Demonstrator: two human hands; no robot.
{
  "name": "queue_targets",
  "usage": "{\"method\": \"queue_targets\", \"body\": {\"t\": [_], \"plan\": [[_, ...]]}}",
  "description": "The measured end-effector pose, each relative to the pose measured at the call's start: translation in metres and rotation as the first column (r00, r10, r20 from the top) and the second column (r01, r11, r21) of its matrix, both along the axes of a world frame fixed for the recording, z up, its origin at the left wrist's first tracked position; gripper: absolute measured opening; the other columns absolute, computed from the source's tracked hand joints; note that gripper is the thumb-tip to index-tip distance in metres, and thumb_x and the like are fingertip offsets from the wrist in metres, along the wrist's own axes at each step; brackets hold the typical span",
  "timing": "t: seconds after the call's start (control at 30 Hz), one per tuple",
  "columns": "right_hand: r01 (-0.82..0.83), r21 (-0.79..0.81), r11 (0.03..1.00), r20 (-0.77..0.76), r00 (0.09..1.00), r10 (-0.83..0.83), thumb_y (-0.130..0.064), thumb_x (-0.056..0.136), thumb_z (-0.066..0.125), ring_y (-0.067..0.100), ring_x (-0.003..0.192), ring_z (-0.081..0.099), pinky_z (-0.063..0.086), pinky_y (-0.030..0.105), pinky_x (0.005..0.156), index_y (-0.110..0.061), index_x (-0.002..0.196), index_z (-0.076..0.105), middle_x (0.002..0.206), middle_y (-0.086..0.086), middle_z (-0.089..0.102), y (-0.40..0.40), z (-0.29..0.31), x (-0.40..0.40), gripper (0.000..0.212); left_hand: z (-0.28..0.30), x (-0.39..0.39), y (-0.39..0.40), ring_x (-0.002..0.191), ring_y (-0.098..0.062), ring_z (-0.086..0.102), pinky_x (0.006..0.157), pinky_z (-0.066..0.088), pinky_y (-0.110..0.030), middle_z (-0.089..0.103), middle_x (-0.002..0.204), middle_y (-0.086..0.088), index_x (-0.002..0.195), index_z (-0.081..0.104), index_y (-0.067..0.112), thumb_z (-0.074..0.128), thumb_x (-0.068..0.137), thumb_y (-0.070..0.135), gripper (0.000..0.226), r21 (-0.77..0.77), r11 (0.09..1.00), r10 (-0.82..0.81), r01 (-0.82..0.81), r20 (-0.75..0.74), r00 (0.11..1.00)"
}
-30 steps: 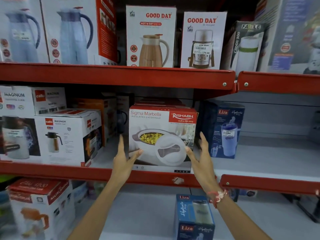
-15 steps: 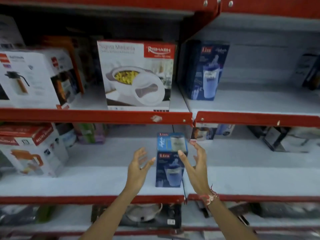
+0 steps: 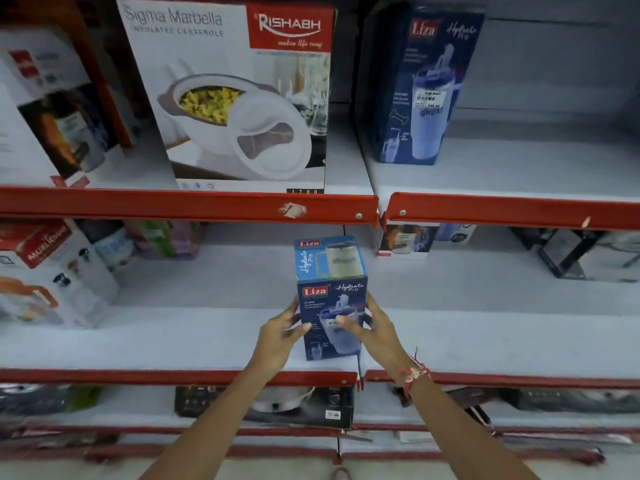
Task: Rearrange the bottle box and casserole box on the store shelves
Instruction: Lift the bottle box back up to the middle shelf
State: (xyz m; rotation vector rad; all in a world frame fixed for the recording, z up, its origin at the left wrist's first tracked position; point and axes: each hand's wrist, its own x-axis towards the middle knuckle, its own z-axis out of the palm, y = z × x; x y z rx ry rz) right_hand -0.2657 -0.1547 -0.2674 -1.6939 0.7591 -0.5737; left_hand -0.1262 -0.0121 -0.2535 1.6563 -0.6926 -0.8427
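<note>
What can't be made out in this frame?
- Small print on the Liza bottle box: both hands cover its sides, head view.
- Boxes on the bottom shelf: blurred, hidden by the shelf lip.
- White box at left: cut off by the edge.

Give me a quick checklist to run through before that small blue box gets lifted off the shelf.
1. Left hand on the bottle box: ok, it presses the left side.
2. Right hand on it: ok, thumb across the front.
3. Box upright: ok.
4. Space around it on the shelf: ok.
5. Headroom under the red shelf edge: ok.
6. Box weight: cannot tell.
</note>
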Motion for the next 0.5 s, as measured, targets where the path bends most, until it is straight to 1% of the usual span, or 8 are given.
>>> {"method": "queue_targets", "body": {"t": [0.03, 0.07, 0.1, 0.2, 0.27, 0.33, 0.37, 0.5], "plan": [[-0.002, -0.019, 1.0, -0.001, 1.0, 0.002, -0.022, 0.082, 0.075, 0.016, 0.112, 0.06, 0.051, 0.016, 0.086, -0.022, 0.144, 0.042, 0.128, -0.001, 0.061, 0.001, 0.005, -0.003, 0.07, 0.005, -0.004, 0.003, 0.113, -0.028, 0.061, 0.09, 0.054, -0.042, 0.064, 0.123, -0.009, 0.133, 0.048, 0.021, 0.067, 0.082, 0.034, 0.056, -0.004, 1.0, 0.011, -0.01, 0.01, 1.0], [0.002, -0.033, 0.999, -0.003, 1.0, -0.002, -0.023, 0.082, 0.075, 0.014, 0.11, 0.06, 0.051, 0.018, 0.087, -0.024, 0.143, 0.044, 0.126, 0.0, 0.059, 0.003, 0.01, -0.007, 0.069, 0.01, -0.009, 0.007, 0.114, -0.028, 0.059, 0.085, 0.056, -0.035, 0.063, 0.125, -0.007, 0.13, 0.048, 0.026, 0.062, 0.087, 0.024, 0.046, -0.004, 1.0, 0.011, -0.011, 0.015, 1.0], [0.003, -0.039, 0.999, -0.005, 1.0, -0.003, -0.024, 0.082, 0.075, 0.012, 0.109, 0.06, 0.052, 0.018, 0.086, -0.025, 0.141, 0.045, 0.123, -0.001, 0.058, 0.007, 0.016, -0.013, 0.067, 0.013, -0.013, 0.011, 0.114, -0.026, 0.058, 0.082, 0.056, -0.03, 0.061, 0.128, -0.004, 0.132, 0.047, 0.027, 0.059, 0.089, 0.02, 0.045, -0.002, 1.0, 0.006, -0.006, 0.027, 1.0], [-0.004, -0.017, 1.0, -0.001, 1.0, 0.004, -0.026, 0.083, 0.073, 0.019, 0.109, 0.061, 0.055, 0.019, 0.079, -0.029, 0.135, 0.049, 0.119, -0.008, 0.056, 0.023, 0.036, -0.031, 0.057, 0.026, -0.022, 0.027, 0.116, -0.022, 0.057, 0.085, 0.056, -0.035, 0.059, 0.132, 0.0, 0.141, 0.042, 0.024, 0.06, 0.086, 0.032, 0.058, 0.0, 0.999, -0.043, 0.043, 0.101, 0.994], [0.011, 0.001, 1.0, 0.002, 1.0, -0.011, -0.028, 0.083, 0.072, 0.023, 0.109, 0.062, 0.059, 0.026, 0.077, -0.03, 0.133, 0.05, 0.127, -0.003, 0.057, 0.035, 0.049, -0.043, 0.055, 0.04, -0.028, 0.04, 0.118, -0.023, 0.058, 0.081, 0.058, -0.03, 0.06, 0.132, 0.0, 0.142, 0.04, 0.026, 0.059, 0.079, 0.043, 0.068, -0.009, 0.998, -0.065, 0.067, 0.137, 0.988], [0.025, -0.017, 1.0, 0.004, 1.0, -0.025, -0.031, 0.082, 0.073, 0.024, 0.109, 0.064, 0.061, 0.039, 0.081, -0.029, 0.133, 0.052, 0.131, 0.001, 0.06, 0.045, 0.067, -0.054, 0.055, 0.056, -0.034, 0.05, 0.115, -0.022, 0.061, 0.073, 0.059, -0.019, 0.063, 0.129, 0.003, 0.141, 0.041, 0.028, 0.058, 0.079, 0.043, 0.067, -0.06, 0.995, -0.07, 0.08, 0.141, 0.987], [0.024, -0.027, 0.999, 0.005, 1.0, -0.024, -0.032, 0.081, 0.073, 0.024, 0.106, 0.066, 0.062, 0.043, 0.08, -0.029, 0.132, 0.053, 0.13, 0.002, 0.061, 0.049, 0.076, -0.06, 0.055, 0.065, -0.039, 0.054, 0.113, -0.02, 0.063, 0.071, 0.058, -0.017, 0.064, 0.126, 0.005, 0.141, 0.042, 0.028, 0.058, 0.08, 0.041, 0.064, -0.092, 0.992, -0.071, 0.085, 0.141, 0.987], [0.02, -0.057, 0.998, 0.044, 0.999, -0.018, -0.034, 0.078, 0.075, 0.016, 0.093, 0.07, 0.063, 0.044, 0.069, -0.033, 0.125, 0.059, 0.119, 0.004, 0.067, 0.064, 0.132, -0.076, 0.049, 0.115, -0.053, 0.07, 0.1, -0.012, 0.066, 0.072, 0.06, -0.025, 0.066, 0.116, 0.013, 0.139, 0.045, 0.028, 0.056, 0.083, 0.036, 0.057, -0.18, 0.979, -0.068, 0.097, 0.162, 0.984]]}}
